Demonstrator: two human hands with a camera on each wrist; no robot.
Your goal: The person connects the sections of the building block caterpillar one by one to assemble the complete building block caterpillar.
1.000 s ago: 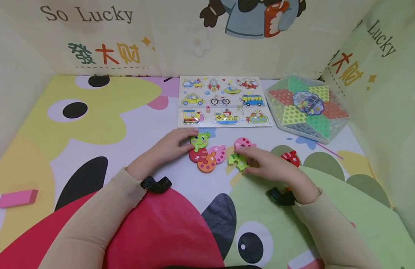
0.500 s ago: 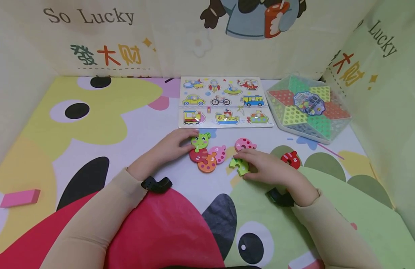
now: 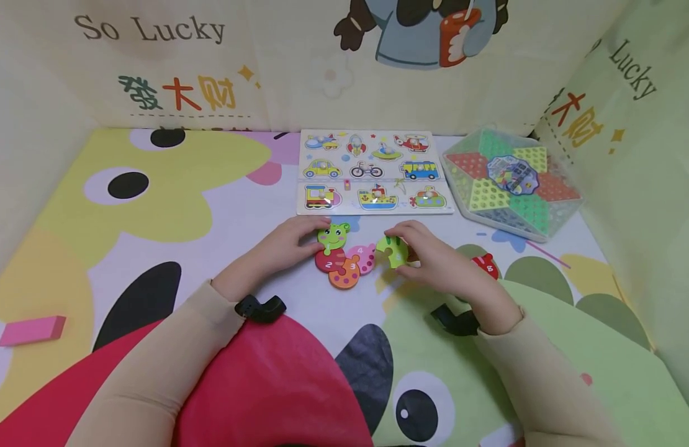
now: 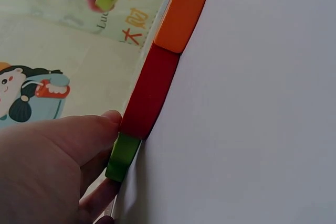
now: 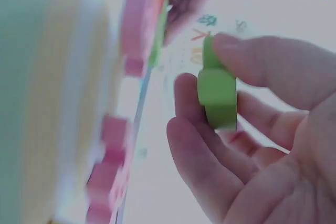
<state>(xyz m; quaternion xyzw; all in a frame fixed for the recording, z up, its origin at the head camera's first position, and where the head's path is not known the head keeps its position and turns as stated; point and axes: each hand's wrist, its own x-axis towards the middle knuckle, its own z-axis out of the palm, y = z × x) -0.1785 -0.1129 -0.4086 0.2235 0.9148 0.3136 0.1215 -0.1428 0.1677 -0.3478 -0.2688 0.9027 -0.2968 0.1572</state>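
My left hand (image 3: 288,247) lies on the table and holds the green caterpillar-head puzzle piece (image 3: 333,237) at its left edge, thumb also against the red "2" piece (image 4: 149,93). Joined to that are an orange "3" piece (image 3: 344,276) and a pink "4" piece (image 3: 367,259). My right hand (image 3: 442,261) pinches a light green notched puzzle piece (image 5: 218,95) between thumb and fingers. It is raised off the table and tilted, just right of the pink "4" piece. Another pink piece (image 5: 107,177) shows in the right wrist view; my right hand hides it in the head view.
A red "8" piece (image 3: 486,266) lies partly behind my right hand. Behind the hands are a vehicle peg puzzle board (image 3: 350,180) and a clear hexagonal game box (image 3: 462,205). A pink block (image 3: 31,331) lies far left. Printed cloth walls surround the table.
My right hand has turned the light green piece, lifted it and moved it away from me, up beside the pink "4" piece. The left hand stays in place.
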